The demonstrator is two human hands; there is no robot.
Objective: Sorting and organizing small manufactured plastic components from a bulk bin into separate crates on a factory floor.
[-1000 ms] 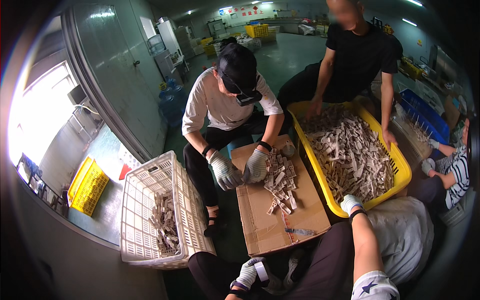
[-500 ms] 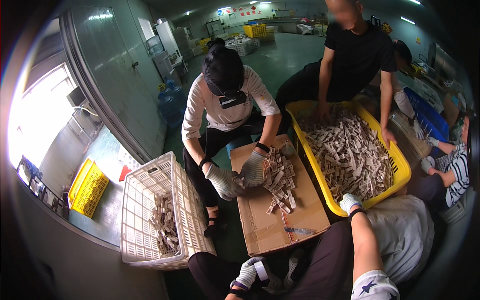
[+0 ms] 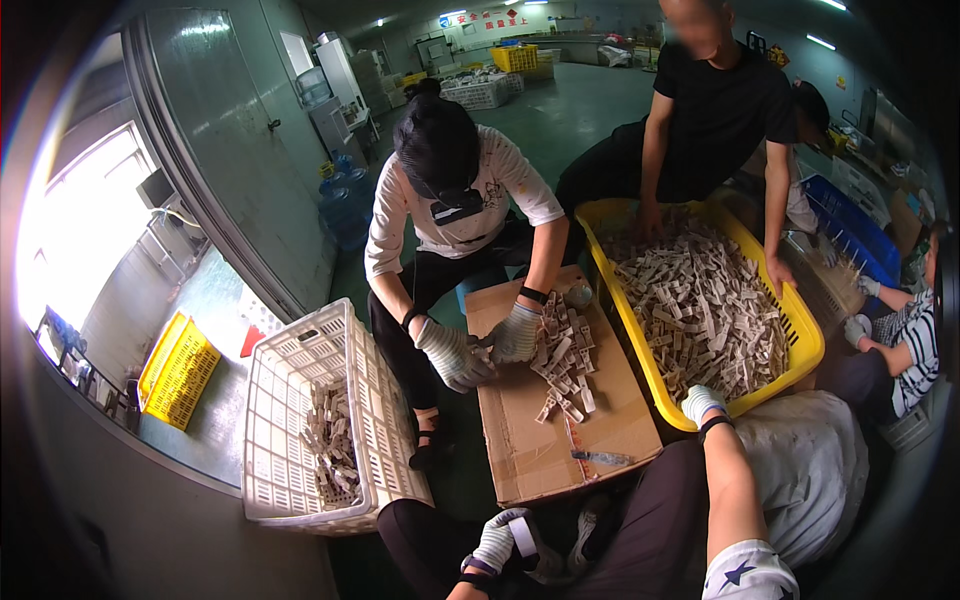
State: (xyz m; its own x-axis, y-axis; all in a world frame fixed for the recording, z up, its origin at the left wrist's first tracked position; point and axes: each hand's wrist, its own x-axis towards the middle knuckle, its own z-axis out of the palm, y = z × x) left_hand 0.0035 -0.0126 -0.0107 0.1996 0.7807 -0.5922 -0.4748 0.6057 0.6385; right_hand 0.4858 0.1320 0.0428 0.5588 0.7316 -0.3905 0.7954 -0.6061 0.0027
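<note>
My left hand [image 3: 495, 541], in a striped white glove, is low in the middle over my lap. Its fingers are closed around a small white flat-sided object [image 3: 523, 537] whose kind I cannot make out. My right hand [image 3: 703, 404], gloved too, grips the near rim of a yellow plastic crate [image 3: 632, 352] heaped with small pale clip-like pieces [image 3: 697, 310]. In front of me, a cardboard sheet [image 3: 535, 450] carries a smaller pile of these pieces [image 3: 567, 352] and a dark narrow strip [image 3: 603, 458].
Across the cardboard, a seated co-worker [image 3: 460, 215] handles something small with gloved hands. Another person in black [image 3: 725, 115] leans over the yellow crate, one hand inside. A white slatted crate [image 3: 300, 515] with some pieces stands left, and a pale sack [image 3: 800, 450] lies right.
The seated co-worker's gloved hands have shifted slightly, and that person's head is turned a little differently. My own hands have kept their places and grips.
</note>
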